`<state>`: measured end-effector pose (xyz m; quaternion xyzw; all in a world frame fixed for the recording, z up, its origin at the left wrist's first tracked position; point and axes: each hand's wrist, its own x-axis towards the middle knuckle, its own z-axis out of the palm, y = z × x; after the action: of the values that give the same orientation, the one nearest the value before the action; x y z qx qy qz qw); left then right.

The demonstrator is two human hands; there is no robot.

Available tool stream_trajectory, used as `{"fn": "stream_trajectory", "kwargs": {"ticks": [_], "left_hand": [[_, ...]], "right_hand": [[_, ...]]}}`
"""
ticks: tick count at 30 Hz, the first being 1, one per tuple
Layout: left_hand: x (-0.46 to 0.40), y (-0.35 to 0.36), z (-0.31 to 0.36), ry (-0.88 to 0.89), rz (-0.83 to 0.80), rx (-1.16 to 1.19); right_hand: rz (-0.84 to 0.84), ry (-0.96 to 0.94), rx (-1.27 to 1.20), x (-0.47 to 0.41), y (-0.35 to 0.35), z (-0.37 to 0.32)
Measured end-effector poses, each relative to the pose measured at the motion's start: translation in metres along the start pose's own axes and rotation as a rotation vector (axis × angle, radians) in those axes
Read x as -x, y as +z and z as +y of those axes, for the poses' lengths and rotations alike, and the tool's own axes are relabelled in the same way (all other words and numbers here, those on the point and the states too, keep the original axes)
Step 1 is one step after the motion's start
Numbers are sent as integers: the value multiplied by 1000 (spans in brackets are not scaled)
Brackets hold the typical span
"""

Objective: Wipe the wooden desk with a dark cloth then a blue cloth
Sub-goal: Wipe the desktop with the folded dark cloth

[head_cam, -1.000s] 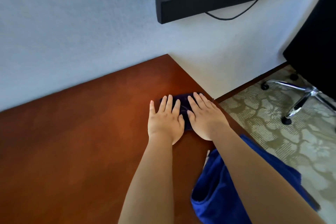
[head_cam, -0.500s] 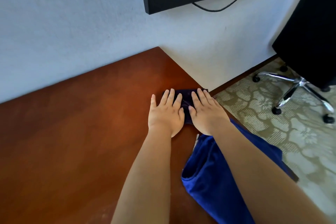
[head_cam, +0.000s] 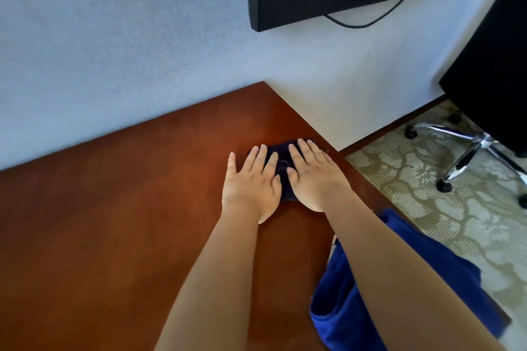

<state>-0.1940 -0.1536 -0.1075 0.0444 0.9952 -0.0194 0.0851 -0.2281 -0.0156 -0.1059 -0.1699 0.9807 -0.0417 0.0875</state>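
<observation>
A small dark cloth point(head_cam: 281, 164) lies flat on the wooden desk point(head_cam: 114, 222) close to its right edge, near the far corner. My left hand point(head_cam: 252, 184) and my right hand point(head_cam: 313, 177) press on it side by side with straight fingers, covering most of it. A blue cloth point(head_cam: 342, 302) lies nearer to me at the desk's right edge, partly hanging over it and partly hidden under my right forearm.
A pale wall runs along the desk's far side. A black wall-mounted unit point(head_cam: 328, 0) with a hanging cable sits above. On the patterned carpet to the right stands an office chair with a chrome base point(head_cam: 467, 157).
Both hands with the dark cloth have stayed in nearly the same spot by the right edge. The view has shifted a little.
</observation>
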Motion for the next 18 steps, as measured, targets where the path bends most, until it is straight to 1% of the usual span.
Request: {"fn": "stream_trajectory", "kwargs": {"ticks": [5, 9, 18], "left_hand": [[-1, 1, -15, -54, 19, 45], [12, 2, -18, -72, 23, 64], [99, 13, -41, -80, -20, 21]], "right_hand": [[10, -26, 15, -14, -1, -14], [8, -21, 17, -1, 1, -25], [-1, -43, 2, 71, 17, -79]]}}
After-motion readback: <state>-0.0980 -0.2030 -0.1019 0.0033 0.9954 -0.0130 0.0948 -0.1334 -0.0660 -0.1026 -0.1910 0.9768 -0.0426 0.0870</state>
